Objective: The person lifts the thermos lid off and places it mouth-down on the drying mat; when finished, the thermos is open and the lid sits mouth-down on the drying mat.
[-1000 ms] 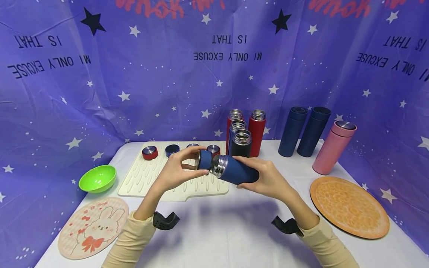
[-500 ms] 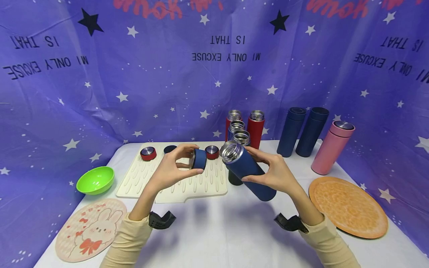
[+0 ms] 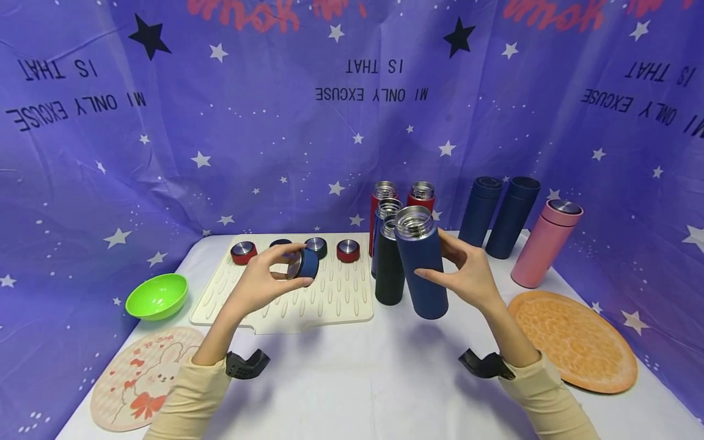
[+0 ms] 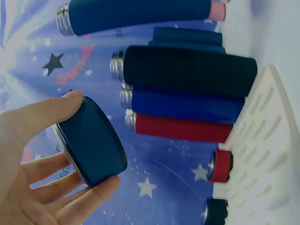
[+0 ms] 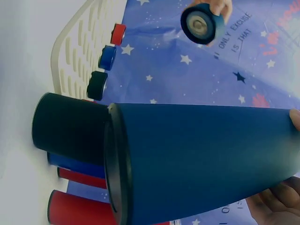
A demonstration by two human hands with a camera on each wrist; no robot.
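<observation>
My left hand (image 3: 258, 282) pinches a blue bottle lid (image 3: 309, 264) between thumb and fingers, above the white drying mat (image 3: 330, 308). In the left wrist view, the lid (image 4: 91, 140) is tilted, with the thumb on top and fingertips below. My right hand (image 3: 472, 278) grips a lidless blue thermos bottle (image 3: 426, 269) from its right side, its steel mouth up and its body leaning slightly. In the right wrist view the bottle's base (image 5: 117, 164) shows. It overlaps an open black bottle (image 3: 389, 272) standing behind it. Lid and bottle are well apart.
Red lids (image 3: 348, 250), a black lid (image 3: 316, 247) and a partly hidden blue lid stand on the mat. Lidless red (image 3: 376, 215) and blue bottles stand behind. Capped navy (image 3: 514, 217) and pink bottles (image 3: 547, 244), orange placemat (image 3: 574, 342), green bowl (image 3: 157, 297), rabbit placemat (image 3: 140, 382) lie around.
The lid has come away from the bottle's neck and moved left with my left hand. My right hand has moved right and turned the bottle from nearly level to almost upright.
</observation>
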